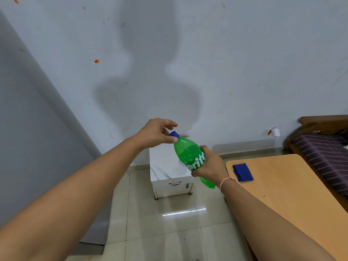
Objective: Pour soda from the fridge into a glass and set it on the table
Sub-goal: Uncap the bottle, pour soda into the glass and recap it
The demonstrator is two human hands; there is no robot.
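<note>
Worktop (293, 194): light wood, rounded corner, at right; one folded blue cloth (243, 172) lies on it near the corner. Floor (169, 223): glossy pale tiles, carrying a small white cabinet (169, 178) on short legs against the wall. Bed (323, 157): far right, wooden frame, striped purple cover.

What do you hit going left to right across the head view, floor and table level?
Grey fridge side → left hand → blue cap → green soda bottle → right hand → blue cloth → wooden table → striped bed.
</note>
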